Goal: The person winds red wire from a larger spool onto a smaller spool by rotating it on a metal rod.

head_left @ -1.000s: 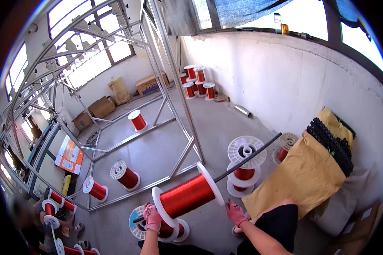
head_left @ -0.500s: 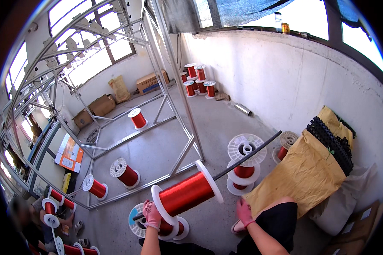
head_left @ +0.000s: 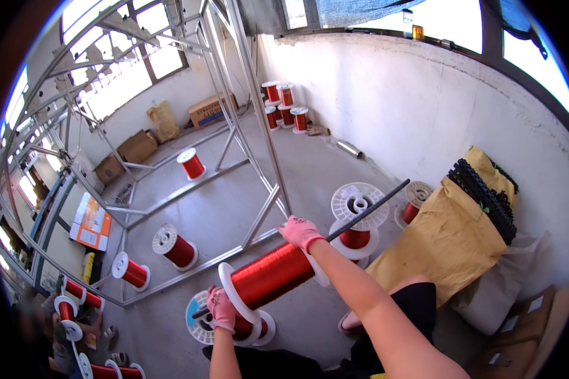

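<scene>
A large spool of red wire point(head_left: 272, 276) with white flanges hangs tilted in front of me, with a long black rod point(head_left: 376, 208) through its core. My left hand point(head_left: 221, 307), in a pink glove, is closed round the rod's lower end beside the near flange. My right hand point(head_left: 300, 232), also gloved in pink, is closed over the upper rim of the far flange; its forearm crosses in front of that flange and hides most of it. Under the held spool, another red spool with a white flange point(head_left: 200, 318) stands on the floor, partly covered by my left hand.
A metal frame point(head_left: 259, 170) rises ahead, with red spools point(head_left: 175, 247) around its base. At right are stacked spools point(head_left: 360, 205), a tan sack point(head_left: 417, 252) with black strips, and cardboard boxes point(head_left: 528, 322). Another person point(head_left: 60, 341) sits at lower left among spools.
My right hand has risen from beside my knee to the spool's far flange. My left hand stays on the rod. The view has shifted slightly.
</scene>
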{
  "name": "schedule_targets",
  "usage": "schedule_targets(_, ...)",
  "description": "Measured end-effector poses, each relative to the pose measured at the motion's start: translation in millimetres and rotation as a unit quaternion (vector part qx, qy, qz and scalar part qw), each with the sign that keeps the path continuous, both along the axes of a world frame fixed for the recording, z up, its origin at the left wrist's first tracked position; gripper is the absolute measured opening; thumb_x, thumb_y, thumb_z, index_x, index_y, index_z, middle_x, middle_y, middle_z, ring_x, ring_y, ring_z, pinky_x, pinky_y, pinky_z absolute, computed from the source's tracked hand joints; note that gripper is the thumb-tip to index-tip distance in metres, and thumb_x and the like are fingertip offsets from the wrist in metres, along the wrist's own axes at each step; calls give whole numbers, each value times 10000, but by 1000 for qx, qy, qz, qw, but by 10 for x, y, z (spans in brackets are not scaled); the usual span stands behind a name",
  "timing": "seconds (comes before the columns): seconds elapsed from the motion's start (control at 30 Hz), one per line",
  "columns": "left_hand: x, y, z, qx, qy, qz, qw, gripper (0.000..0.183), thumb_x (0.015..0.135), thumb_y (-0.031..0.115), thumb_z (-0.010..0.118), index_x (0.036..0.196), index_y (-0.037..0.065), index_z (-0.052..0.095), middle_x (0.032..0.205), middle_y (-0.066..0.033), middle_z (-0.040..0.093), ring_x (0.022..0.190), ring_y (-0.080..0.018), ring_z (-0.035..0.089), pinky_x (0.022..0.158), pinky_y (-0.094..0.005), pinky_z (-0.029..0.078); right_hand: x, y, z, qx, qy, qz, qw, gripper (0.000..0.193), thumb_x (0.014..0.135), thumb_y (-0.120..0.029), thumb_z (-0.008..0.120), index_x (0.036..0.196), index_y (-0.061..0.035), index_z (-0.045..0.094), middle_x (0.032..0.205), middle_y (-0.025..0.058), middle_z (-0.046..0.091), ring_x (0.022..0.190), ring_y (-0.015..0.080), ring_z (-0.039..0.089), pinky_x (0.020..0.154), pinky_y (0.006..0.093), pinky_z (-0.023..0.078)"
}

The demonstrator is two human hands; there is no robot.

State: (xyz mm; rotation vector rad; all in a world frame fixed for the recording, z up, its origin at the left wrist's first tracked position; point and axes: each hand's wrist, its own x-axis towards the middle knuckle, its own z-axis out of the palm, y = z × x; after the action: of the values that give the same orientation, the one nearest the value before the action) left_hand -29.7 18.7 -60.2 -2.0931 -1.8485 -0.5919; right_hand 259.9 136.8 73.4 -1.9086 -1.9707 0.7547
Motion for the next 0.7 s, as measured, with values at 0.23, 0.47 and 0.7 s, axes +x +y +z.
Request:
schedule_targets(0.23,-26,-7,-27,28,-61,-22,997,182,691,229,545,684,77,644,716,-90,635,794,-251,586,950,-356,387,485,-1242,-1475,390,73,-73,915,429,857,-262,565,1175,10,472,1063,238,574,953,412,556,816,445,459)
schedule_targets(0.47,-100,-11,-133,49,19,62,997,233,767,219,522,814,29,647,914,-182,632,991,-260,572,949,-373,399,909,-2077,-3198,92,-178,-99,975,419,884,-310,438,1185,-22,476,1239,168,481,1168,294,443,980,413,337)
schedule_targets(0.7,-110,44,-201,31,-243,-43,969,161,729,179,539,740,61,648,794,-99,640,856,-234,593,940,-330,403,967,-1683,-2589,173,-102,-101,974,424,863,-329,471,1136,-5,489,1169,173,504,1115,313,466,929,425,373)
